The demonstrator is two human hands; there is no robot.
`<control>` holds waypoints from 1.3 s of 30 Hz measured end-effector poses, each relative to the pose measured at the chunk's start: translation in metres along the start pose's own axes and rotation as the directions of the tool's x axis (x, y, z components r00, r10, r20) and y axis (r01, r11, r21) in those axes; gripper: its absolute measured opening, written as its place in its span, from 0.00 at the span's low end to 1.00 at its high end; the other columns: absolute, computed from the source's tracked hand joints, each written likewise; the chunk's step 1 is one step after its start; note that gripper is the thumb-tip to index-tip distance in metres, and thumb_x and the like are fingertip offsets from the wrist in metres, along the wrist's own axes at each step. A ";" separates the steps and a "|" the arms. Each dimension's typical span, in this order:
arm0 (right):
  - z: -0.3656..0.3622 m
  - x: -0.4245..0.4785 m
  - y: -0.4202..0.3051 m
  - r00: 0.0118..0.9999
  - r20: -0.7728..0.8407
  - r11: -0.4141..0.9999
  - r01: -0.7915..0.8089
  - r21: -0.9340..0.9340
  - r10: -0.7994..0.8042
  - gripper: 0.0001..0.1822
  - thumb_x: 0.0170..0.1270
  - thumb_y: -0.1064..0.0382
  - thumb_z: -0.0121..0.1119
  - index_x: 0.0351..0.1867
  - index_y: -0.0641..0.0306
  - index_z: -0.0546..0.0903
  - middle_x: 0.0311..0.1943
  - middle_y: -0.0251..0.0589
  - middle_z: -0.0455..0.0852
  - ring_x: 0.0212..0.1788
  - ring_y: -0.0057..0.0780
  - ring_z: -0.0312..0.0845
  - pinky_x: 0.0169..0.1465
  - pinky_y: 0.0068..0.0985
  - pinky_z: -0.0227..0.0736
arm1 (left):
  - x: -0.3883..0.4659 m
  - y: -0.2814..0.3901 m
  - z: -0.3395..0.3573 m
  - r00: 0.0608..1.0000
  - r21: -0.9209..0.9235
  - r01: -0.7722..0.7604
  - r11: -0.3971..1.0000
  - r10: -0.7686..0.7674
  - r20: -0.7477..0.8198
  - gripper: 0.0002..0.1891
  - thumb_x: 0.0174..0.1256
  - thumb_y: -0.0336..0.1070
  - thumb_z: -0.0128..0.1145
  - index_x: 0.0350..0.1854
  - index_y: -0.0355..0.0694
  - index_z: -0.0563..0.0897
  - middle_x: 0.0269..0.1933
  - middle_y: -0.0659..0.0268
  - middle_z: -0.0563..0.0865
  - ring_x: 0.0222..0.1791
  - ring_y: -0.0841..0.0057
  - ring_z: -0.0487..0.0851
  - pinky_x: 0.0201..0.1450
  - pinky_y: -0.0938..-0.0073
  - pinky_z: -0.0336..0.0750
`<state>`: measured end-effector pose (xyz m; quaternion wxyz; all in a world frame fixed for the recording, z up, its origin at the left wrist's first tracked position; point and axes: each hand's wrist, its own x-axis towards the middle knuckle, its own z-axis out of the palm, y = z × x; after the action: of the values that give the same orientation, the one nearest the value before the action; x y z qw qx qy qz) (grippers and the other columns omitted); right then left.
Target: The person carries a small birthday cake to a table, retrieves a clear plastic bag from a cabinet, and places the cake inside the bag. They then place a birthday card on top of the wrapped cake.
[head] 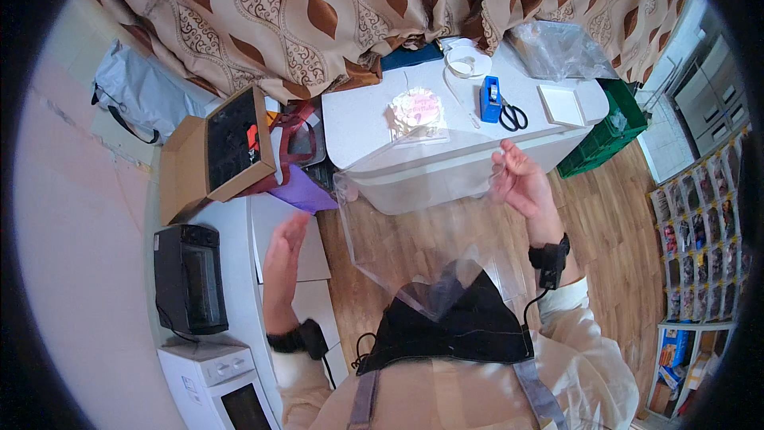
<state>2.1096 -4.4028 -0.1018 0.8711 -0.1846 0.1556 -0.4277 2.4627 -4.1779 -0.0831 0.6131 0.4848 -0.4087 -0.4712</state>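
Note:
My right hand (518,182) grips the edge of a large transparent plastic cover (412,233), box-like, tilted in the air before my body. My left hand (286,245) is held up to the left of the cover, apart from it, with its fingers extended and nothing seen in them; it is slightly blurred. Past the cover, a small round cake (416,108) with white and pink icing and writing on top stands on the white table (358,110). A blue tape dispenser (490,99) and black-handled scissors (513,117) lie to the cake's right.
A ribbon roll (468,61), a shallow white box (561,105) and clear plastic packaging (558,48) are on the table. A green crate (603,137) stands at its right end. On the left are an open cardboard box (185,158), a black oven (190,278) and a white oven (209,370).

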 end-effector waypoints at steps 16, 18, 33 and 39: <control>0.044 -0.021 0.003 0.969 0.048 0.968 0.236 0.088 -0.241 0.15 0.64 0.64 0.50 0.52 0.64 0.73 0.39 0.36 0.79 0.36 0.24 0.75 0.44 0.23 0.67 | 0.037 -0.054 0.111 0.943 -0.817 0.331 0.472 -0.195 0.269 0.16 0.74 0.48 0.35 0.30 0.45 0.68 0.20 0.72 0.67 0.20 0.80 0.68 0.31 0.78 0.67; 0.056 -0.033 0.008 0.981 -0.014 0.977 0.190 -0.093 -0.192 0.20 0.66 0.56 0.49 0.56 0.65 0.70 0.44 0.38 0.78 0.38 0.24 0.75 0.46 0.25 0.68 | 0.038 -0.051 0.106 0.950 -0.888 0.311 0.339 -0.078 0.303 0.13 0.73 0.46 0.37 0.31 0.46 0.69 0.20 0.73 0.66 0.18 0.82 0.66 0.29 0.80 0.65; 0.023 -0.020 0.037 0.994 -0.014 0.941 0.100 -0.323 -0.110 0.08 0.73 0.58 0.35 0.40 0.57 0.64 0.25 0.42 0.76 0.23 0.26 0.68 0.25 0.20 0.61 | 0.116 -0.056 0.127 0.991 -0.879 0.131 0.458 -0.067 0.113 0.10 0.72 0.40 0.40 0.31 0.45 0.68 0.22 0.71 0.67 0.20 0.84 0.66 0.27 0.81 0.64; 0.029 0.054 -0.003 0.959 -0.084 0.873 0.208 -0.441 -0.271 0.12 0.74 0.52 0.36 0.39 0.55 0.64 0.19 0.37 0.71 0.21 0.22 0.65 0.26 0.17 0.59 | 0.171 -0.043 0.155 0.972 -0.757 -0.077 0.649 -0.121 -0.204 0.08 0.64 0.34 0.47 0.42 0.37 0.73 0.35 0.70 0.69 0.30 0.81 0.69 0.38 0.76 0.66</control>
<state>2.1522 -4.4425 -0.0812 0.7360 -0.3578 0.2835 -0.5000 2.3443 -4.3803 -0.0871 0.7976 0.2408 -0.0920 -0.5453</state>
